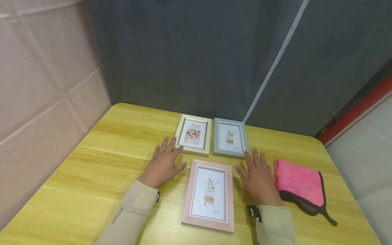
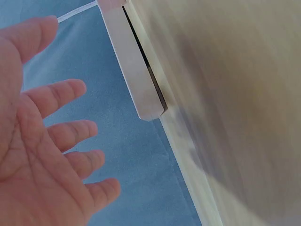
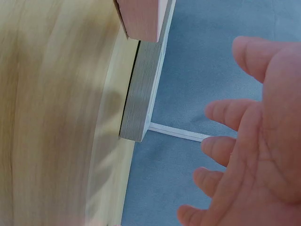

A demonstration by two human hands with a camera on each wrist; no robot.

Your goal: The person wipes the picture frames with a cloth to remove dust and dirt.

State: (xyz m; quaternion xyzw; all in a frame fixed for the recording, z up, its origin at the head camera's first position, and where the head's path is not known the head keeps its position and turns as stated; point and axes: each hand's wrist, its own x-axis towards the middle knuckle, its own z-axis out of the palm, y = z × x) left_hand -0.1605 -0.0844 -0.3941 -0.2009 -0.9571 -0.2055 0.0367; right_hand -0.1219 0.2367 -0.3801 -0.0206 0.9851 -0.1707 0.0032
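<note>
Head view: On a wooden counter (image 1: pixel 92 163), a cream frame (image 1: pixel 193 134) and a gray-blue frame (image 1: pixel 231 137) are set side by side along the far edge, with a pink frame (image 1: pixel 209 195) placed nearer the front edge. All three are judged light and stiff, their glazing possibly fragile, best taken by opposite side rails. A folded pink cloth (image 1: pixel 301 182) is laid toward the right edge. Ample room is left toward the left edge; little behind the far pair.

Left wrist view: The left hand (image 1: pixel 163 166) is held open, fingers spread, apart from the cream frame; nothing is gripped.

Right wrist view: The right hand (image 1: pixel 258 177), likewise spread and unladen, is held beside the gray-blue frame.
</note>
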